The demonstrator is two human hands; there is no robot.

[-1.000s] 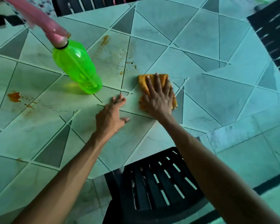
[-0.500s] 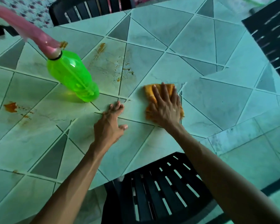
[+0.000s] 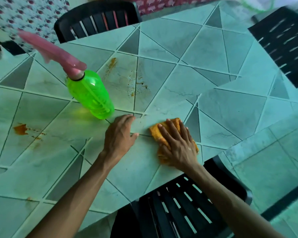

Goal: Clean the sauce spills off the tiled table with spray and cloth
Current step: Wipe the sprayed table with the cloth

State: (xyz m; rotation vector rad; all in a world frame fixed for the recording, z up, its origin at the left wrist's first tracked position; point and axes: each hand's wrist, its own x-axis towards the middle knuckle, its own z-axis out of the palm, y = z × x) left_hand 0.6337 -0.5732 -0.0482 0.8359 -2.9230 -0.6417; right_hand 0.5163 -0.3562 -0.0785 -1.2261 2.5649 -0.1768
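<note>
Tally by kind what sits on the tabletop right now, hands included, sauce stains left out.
Spray bottle: 1
Cloth: 1
Hands: 2, the left hand flat on the tiles, the right hand pressing the cloth
Total: 4

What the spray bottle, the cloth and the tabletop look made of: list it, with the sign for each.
Spray bottle: translucent glossy green plastic; light glows through it.
Cloth: soft orange fabric, likely terry; nubby and crumpled.
Tabletop: looks like glazed ceramic tile; marbled, with pale grout lines.
</note>
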